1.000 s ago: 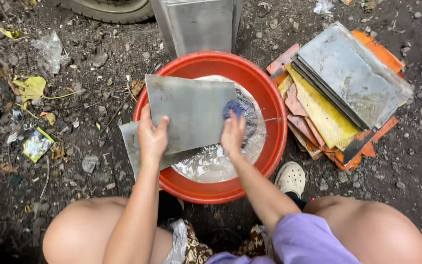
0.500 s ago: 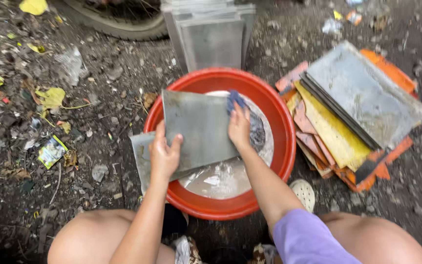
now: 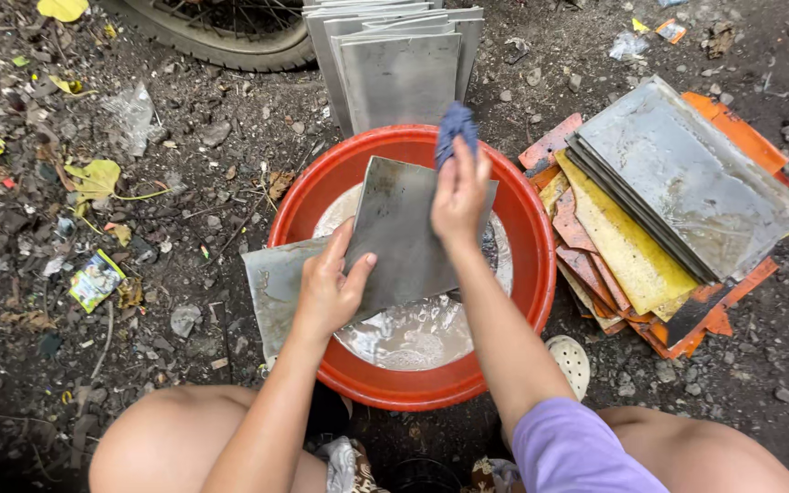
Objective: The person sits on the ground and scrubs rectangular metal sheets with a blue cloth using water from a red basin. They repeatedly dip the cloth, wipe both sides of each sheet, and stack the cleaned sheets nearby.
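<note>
Dirt ground (image 3: 184, 210) bears red basin (image 3: 522, 301), stacked plates (image 3: 678, 173), litter (image 3: 95, 278).

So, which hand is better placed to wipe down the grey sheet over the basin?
The right hand: its fingers hold the blue cloth at the top edge of the grey sheet. The left hand grips the sheet's lower edge, steadying it above the red basin.

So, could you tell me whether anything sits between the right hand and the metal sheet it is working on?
Yes: a blue cloth lies under the right hand, pressed against the metal sheet's top edge.
</note>
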